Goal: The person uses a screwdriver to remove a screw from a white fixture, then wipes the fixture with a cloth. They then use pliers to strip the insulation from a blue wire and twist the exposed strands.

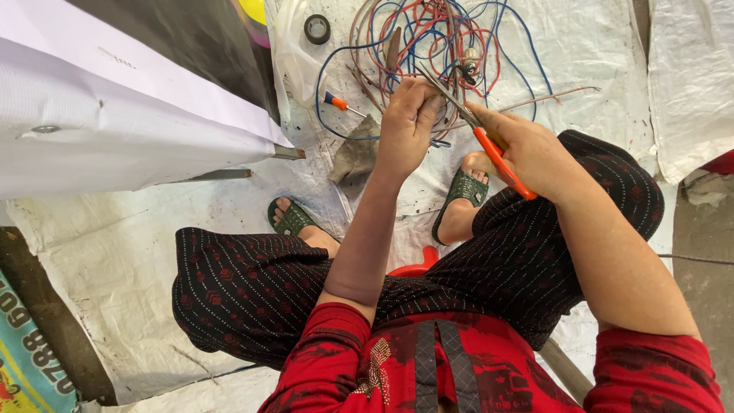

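My left hand (pixel 409 126) pinches a wire (pixel 442 90); my right hand (pixel 527 149) grips orange-handled pliers (pixel 489 149); white banner (pixel 115 115) left of them

1. Left arm is extended forward from a red sleeve, forearm bare, wrist slightly bent.
2. Left hand (pixel 409 126) is held closed, fingers curled inward, thumb pressed against fingertips in a pinch.
3. Right arm is bent at the elbow, forearm angled inward toward the left hand.
4. Right hand (pixel 527 149) is clenched in a grip, knuckles up, thumb on top.
5. Both hands are raised above the knees, near each other, not touching.
6. Legs are bent, knees spread, feet set forward.
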